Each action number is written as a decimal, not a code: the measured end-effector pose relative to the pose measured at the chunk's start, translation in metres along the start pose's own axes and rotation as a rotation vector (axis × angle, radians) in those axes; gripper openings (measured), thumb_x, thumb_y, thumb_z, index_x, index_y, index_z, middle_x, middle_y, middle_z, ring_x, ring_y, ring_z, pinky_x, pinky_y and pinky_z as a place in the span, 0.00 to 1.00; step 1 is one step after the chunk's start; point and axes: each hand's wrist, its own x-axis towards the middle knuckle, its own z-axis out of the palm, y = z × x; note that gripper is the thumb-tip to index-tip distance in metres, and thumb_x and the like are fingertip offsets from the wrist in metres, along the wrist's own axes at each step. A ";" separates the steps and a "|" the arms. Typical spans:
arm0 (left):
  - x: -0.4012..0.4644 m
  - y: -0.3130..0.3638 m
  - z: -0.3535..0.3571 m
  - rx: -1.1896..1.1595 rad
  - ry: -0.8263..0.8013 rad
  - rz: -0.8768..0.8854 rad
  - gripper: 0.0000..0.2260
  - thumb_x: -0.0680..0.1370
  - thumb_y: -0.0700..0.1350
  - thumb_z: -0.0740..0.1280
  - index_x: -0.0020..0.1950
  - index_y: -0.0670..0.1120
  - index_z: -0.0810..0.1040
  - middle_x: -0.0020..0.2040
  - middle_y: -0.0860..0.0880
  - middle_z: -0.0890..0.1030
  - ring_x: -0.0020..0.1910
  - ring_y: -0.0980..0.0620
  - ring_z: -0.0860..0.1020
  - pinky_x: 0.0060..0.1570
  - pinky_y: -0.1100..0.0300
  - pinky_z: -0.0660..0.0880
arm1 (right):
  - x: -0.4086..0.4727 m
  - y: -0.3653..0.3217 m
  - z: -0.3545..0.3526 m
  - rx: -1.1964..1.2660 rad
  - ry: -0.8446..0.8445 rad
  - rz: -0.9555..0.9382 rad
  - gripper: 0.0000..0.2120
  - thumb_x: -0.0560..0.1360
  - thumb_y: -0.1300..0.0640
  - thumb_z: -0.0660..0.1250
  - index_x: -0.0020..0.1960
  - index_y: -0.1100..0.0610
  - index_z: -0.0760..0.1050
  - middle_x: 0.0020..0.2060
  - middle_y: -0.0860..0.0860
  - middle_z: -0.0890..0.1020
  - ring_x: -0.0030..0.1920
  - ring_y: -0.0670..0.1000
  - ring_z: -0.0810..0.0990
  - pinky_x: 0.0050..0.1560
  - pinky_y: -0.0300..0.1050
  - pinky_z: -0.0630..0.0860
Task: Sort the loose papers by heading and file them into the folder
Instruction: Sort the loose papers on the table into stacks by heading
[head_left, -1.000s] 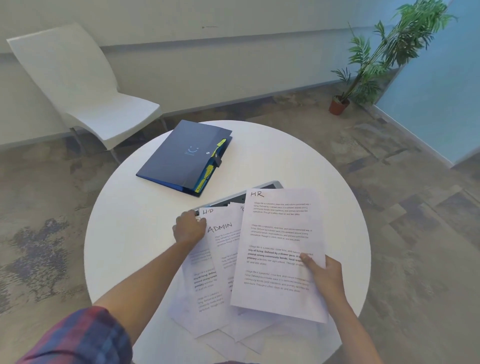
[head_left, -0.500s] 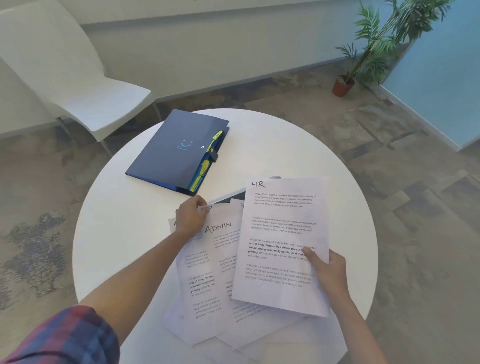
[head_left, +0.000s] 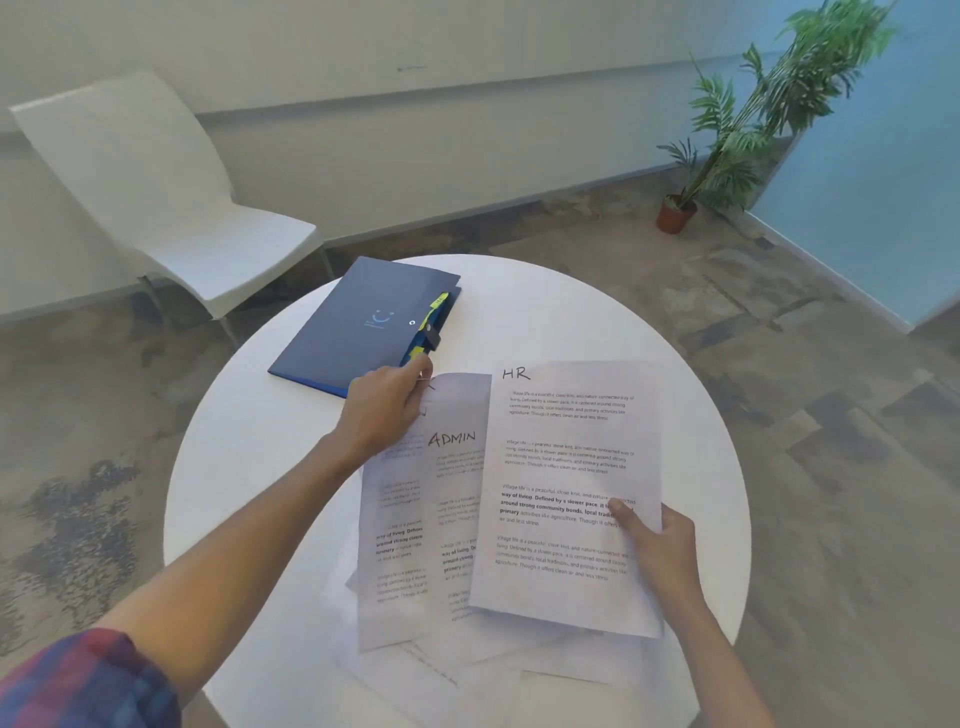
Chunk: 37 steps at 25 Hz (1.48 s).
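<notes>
Papers lay fanned on the white round table (head_left: 260, 467). We pinched the HR sheet (head_left: 566, 467) in our right hand (head_left: 660, 551) and gripped the top corner of the sheet behind the ADMIN sheet (head_left: 457, 499) with our left hand (head_left: 382, 410). Closed blue folder (head_left: 353, 327) lay just beyond.

At ten o'clock on the white round table (head_left: 260, 467) lies a navy folder (head_left: 358, 322) with yellow-green tabs (head_left: 438, 301). White papers (head_left: 566, 488) carry black text. The sleeve (head_left: 88, 680) at seven o'clock is red-and-blue plaid.
</notes>
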 end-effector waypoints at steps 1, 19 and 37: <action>0.002 0.001 -0.009 -0.022 0.022 0.004 0.05 0.83 0.49 0.58 0.56 0.51 0.72 0.45 0.49 0.84 0.37 0.48 0.80 0.38 0.52 0.80 | -0.002 -0.002 -0.003 0.007 0.005 -0.011 0.07 0.75 0.59 0.73 0.53 0.57 0.84 0.46 0.50 0.88 0.49 0.53 0.87 0.54 0.54 0.81; 0.000 0.016 -0.184 -0.843 0.554 -0.094 0.02 0.79 0.43 0.69 0.48 0.48 0.77 0.43 0.53 0.81 0.41 0.57 0.81 0.36 0.56 0.78 | -0.031 -0.112 0.038 0.205 -0.327 -0.128 0.09 0.77 0.60 0.70 0.55 0.63 0.82 0.48 0.59 0.87 0.47 0.60 0.87 0.42 0.48 0.84; -0.054 0.066 -0.196 -1.478 0.174 -0.234 0.16 0.81 0.56 0.61 0.55 0.47 0.83 0.54 0.41 0.84 0.51 0.41 0.82 0.56 0.41 0.76 | -0.054 -0.144 0.073 0.343 -0.422 -0.140 0.12 0.75 0.61 0.70 0.56 0.66 0.82 0.51 0.62 0.86 0.51 0.63 0.86 0.50 0.55 0.82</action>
